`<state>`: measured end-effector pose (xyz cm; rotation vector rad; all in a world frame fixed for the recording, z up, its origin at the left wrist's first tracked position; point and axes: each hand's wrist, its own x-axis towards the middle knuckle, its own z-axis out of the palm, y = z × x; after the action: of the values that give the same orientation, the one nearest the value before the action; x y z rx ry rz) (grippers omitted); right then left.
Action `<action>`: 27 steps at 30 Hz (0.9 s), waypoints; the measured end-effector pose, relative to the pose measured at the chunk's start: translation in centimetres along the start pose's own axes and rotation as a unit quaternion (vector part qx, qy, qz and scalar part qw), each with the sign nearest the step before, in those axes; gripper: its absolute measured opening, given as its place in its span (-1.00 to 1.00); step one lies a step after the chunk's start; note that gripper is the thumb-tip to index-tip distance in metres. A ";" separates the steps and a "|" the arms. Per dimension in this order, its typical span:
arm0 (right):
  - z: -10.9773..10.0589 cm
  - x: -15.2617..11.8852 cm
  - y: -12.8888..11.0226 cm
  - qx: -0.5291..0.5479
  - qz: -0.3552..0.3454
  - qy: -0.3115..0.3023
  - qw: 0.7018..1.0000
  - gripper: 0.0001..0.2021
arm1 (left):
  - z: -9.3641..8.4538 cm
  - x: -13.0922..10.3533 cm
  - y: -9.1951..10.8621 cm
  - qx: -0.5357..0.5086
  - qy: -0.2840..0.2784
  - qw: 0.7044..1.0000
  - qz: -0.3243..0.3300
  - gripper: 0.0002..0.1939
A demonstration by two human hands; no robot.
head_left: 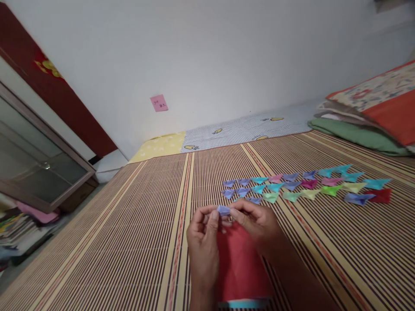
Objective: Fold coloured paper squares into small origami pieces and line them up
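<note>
Paper (223, 211), lavender-blue and folded small, is held up between the person's two hands, over the far end of a red sheet (243, 272). From where I'm standing, the left hand (205, 242) pinches its left end, thumb on the near side and fingers curled behind. The right hand (261, 221) has the other end nipped between thumb and forefinger. The fingers cover much of it and the view is a little soft, so I can't quite tell how its creases run.

I'd expect it to weigh next to nothing: thin, springy along a crease, limp elsewhere, not slippery, but quick to crumple or tear under a hard squeeze. The ends, where layers probably double up, look the best places to hold, with light fingertips and the middle left unpressed.

Beyond the hands and off to the right, folded paper pieces (309, 184) in blue, turquoise, pink, green, yellow and red stand in rows on the striped mat (145, 246). They look light enough for a sleeve to knock over.
</note>
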<state>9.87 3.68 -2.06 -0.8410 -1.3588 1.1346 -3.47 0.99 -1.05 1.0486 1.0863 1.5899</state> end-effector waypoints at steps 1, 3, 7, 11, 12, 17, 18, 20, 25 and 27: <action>-0.1 0.0 0.0 -0.005 0.000 -0.003 1.000 -0.84 | -0.1 0.0 0.0 0.000 0.003 1.000 0.000 -0.81; -0.2 0.0 -0.1 0.001 0.009 -0.013 1.000 -0.87 | -0.4 0.0 0.1 -0.005 0.000 1.000 -0.005 -0.83; -0.3 -0.1 -0.3 0.004 0.027 -0.028 0.999 -0.88 | -0.6 0.1 0.6 -0.012 -0.023 0.999 -0.018 -0.82; -0.3 -0.2 -0.7 -0.022 0.010 -0.023 0.999 -0.89 | -0.7 0.2 0.9 0.008 -0.034 0.999 -0.013 -0.84; -0.2 -0.2 -0.7 -0.030 0.003 -0.018 0.999 -0.88 | -0.7 0.2 0.9 0.011 -0.031 0.999 -0.014 -0.84; 0.2 -0.4 -0.8 -0.083 -0.043 0.009 0.996 -0.89 | -0.3 -0.1 0.6 0.015 0.003 1.000 -0.005 -0.81; 0.3 -0.4 -0.8 -0.098 -0.054 0.012 0.994 -0.89 | -0.2 -0.2 0.5 0.017 0.002 1.000 0.003 -0.82; 0.3 -0.3 -0.8 -0.130 -0.081 0.017 0.988 -0.88 | -0.2 -0.3 0.4 0.025 -0.008 0.999 0.020 -0.89; 0.1 -0.1 -1.4 -0.214 -0.210 0.067 0.952 -0.87 | -0.5 -0.4 0.3 0.071 -0.026 0.997 0.033 -0.98; 0.0 -0.2 -1.7 -0.229 -0.238 0.059 0.942 -0.87 | -0.6 -0.5 0.2 0.104 -0.034 0.993 0.043 -0.96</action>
<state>10.06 3.03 -0.54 -0.8239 -1.6398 0.3892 -4.00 0.38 -1.03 1.2941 1.1945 1.5197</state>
